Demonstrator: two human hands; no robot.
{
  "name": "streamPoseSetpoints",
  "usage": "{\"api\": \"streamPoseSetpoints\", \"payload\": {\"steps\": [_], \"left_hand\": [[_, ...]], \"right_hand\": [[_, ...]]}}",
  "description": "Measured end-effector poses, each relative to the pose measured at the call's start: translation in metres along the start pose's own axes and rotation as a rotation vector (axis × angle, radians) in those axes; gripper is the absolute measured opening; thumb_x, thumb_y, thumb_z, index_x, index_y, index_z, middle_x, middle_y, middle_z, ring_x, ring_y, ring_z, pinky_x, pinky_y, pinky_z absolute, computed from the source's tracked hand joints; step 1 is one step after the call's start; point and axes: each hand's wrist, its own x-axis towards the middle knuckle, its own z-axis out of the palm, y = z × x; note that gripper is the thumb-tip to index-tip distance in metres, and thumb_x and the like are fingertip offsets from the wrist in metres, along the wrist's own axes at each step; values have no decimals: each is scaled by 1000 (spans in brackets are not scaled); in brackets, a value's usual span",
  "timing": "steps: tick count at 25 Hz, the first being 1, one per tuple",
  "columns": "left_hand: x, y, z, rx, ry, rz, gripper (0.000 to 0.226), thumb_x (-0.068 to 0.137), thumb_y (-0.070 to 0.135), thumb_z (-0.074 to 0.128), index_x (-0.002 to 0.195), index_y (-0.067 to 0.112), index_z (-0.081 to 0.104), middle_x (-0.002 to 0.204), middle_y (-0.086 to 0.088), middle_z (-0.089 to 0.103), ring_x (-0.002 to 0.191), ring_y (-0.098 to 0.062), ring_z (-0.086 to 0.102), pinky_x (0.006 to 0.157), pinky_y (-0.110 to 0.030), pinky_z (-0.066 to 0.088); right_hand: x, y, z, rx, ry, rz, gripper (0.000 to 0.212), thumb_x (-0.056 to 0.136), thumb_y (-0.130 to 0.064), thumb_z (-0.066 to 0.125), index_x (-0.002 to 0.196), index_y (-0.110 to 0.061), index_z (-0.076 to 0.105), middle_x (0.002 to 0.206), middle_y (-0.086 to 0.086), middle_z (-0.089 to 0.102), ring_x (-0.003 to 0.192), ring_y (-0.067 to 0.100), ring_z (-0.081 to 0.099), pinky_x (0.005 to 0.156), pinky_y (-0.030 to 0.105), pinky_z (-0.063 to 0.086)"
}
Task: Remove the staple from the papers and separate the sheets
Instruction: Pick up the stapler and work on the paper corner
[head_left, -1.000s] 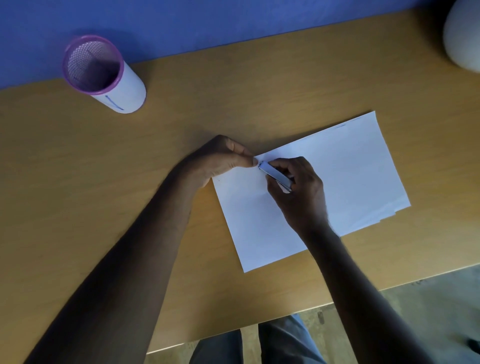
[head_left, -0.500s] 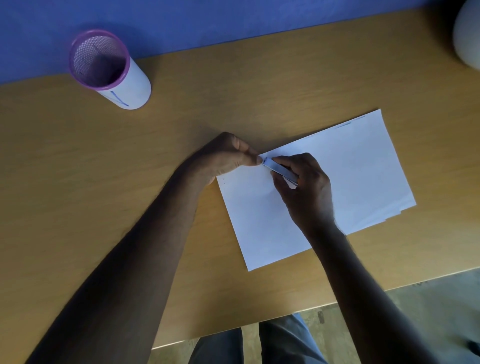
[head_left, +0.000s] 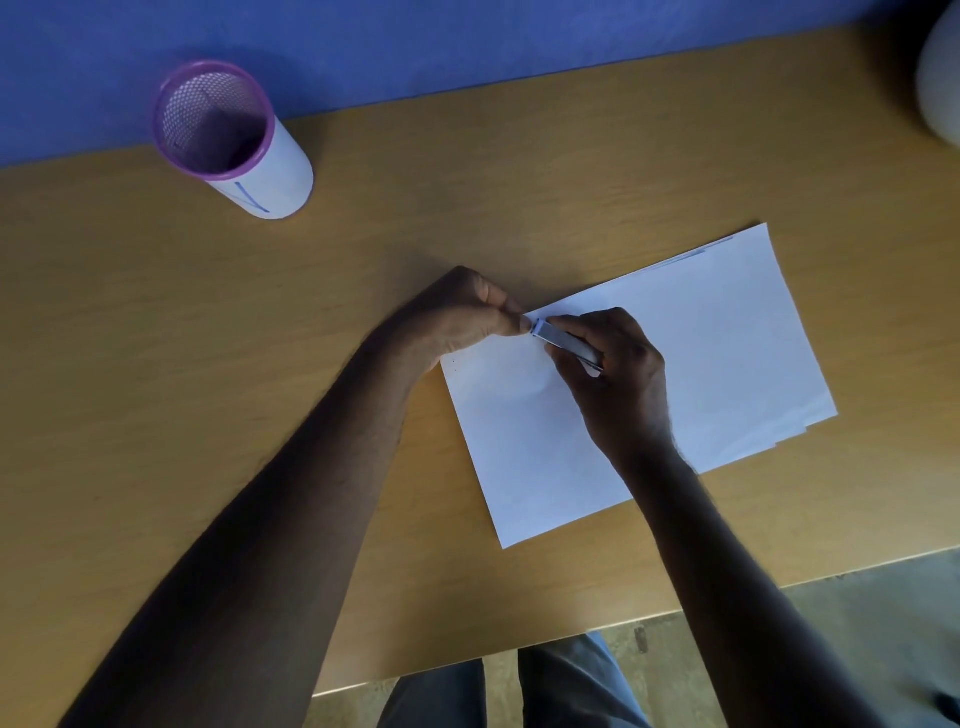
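- Papers (head_left: 701, 364): white stack lying flat and askew on wooden desk (head_left: 156, 415), right of centre, lower sheets peeking out at right edge.
- Right hand (head_left: 618, 384): resting on the stack, fingers curled around slim metal tool (head_left: 566, 345), tip aimed at the stack's far-left corner.
- Left hand (head_left: 462, 317): fingers clenched, thumb and fingertips pinching that same corner, touching the tool's tip.
- Staple: too small to make out.
- Mesh pen cup (head_left: 228, 140): purple-rimmed, upright at far left, well apart, near blue wall (head_left: 467, 41).
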Motion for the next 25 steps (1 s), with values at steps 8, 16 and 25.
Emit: {"api": "streamPoseSetpoints", "payload": {"steps": [8,16,25], "left_hand": [[-2,4,0,23,1,-18,18,86,25,81,100,14,82,106,0,79,106,-16,66,101,-38,53],[-2,4,-2,17,-4,-31,17,87,25,80,102,15,81,107,0,78,107,-16,66,105,-40,53],[-2,4,-1,40,1,-20,16,88,23,80,101,14,81,104,-3,79,105,-19,68,100,-40,54]], "right_hand": [[2,2,3,-84,8,-70,29,93,-12,77,122,-16,76,113,4,71,99,15,68,83,17,53],[10,6,2,-14,-35,-24,27,92,-20,79,119,-17,76,106,0,70,88,2,61,75,5,46],[9,6,3,-54,-33,-45,29,92,-19,80,121,-19,76,110,0,70,94,14,68,75,19,56]]}}
